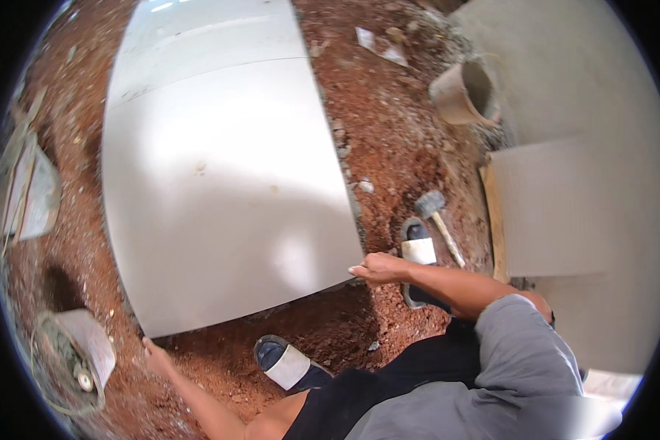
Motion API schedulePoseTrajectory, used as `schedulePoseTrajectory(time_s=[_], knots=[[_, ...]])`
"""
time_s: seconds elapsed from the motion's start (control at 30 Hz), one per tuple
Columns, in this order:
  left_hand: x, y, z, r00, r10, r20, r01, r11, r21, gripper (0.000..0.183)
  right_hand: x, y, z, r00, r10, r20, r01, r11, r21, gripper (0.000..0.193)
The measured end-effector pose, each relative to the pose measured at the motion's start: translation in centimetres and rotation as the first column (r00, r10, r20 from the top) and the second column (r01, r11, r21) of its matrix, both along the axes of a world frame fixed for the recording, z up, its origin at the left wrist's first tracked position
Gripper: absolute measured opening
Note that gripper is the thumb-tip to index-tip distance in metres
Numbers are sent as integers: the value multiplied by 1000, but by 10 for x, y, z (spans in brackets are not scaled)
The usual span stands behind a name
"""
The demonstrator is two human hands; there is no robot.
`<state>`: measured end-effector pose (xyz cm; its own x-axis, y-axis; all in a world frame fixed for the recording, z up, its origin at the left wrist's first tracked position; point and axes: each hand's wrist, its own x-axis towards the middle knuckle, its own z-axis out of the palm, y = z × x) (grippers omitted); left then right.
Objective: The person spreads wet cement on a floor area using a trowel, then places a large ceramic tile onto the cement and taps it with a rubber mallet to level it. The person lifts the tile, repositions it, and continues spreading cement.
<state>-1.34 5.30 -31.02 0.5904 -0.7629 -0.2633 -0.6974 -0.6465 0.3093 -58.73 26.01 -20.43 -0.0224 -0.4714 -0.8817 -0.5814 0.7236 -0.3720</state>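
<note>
A large pale glossy tile [220,220] lies in front of me, its near edge over a dug-out patch of red soil. My right hand [383,268] is closed at the tile's near right corner, thumb and fingers pinched together there. At the near left corner my left hand [158,361] has its fingers closed against the tile's edge. How far the fingers of either hand reach under the tile is hidden. Beyond a thin seam, a second pale tile [205,44] continues away from me.
A rubber mallet [430,203] lies on the soil by my right foot. A bucket [455,95] rests tipped at the far right, beside a board or slab [550,209]. At lower left stands a bucket [95,345] with grey material inside. A pale bag-like object [37,191] lies further left.
</note>
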Motion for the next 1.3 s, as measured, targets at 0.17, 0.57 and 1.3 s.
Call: schedulePoseTrajectory(time_s=[0.17, 0.57, 1.3], knots=[[6, -15, -8, 972, -158, 172, 151, 987, 52, 66, 11, 24, -7, 977, -104, -189, 77, 987, -142, 72], [-17, -40, 5, 951, -267, 155, 274, 962, -21, 67, 32, 11, -14, 747, -598, -289, 523, 798, -299, 61], [-23, -85, 8, 897, -401, 186, 396, 916, 62, 86, 48, 19, -41, 527, -761, -378, 586, 648, -486, 43]])
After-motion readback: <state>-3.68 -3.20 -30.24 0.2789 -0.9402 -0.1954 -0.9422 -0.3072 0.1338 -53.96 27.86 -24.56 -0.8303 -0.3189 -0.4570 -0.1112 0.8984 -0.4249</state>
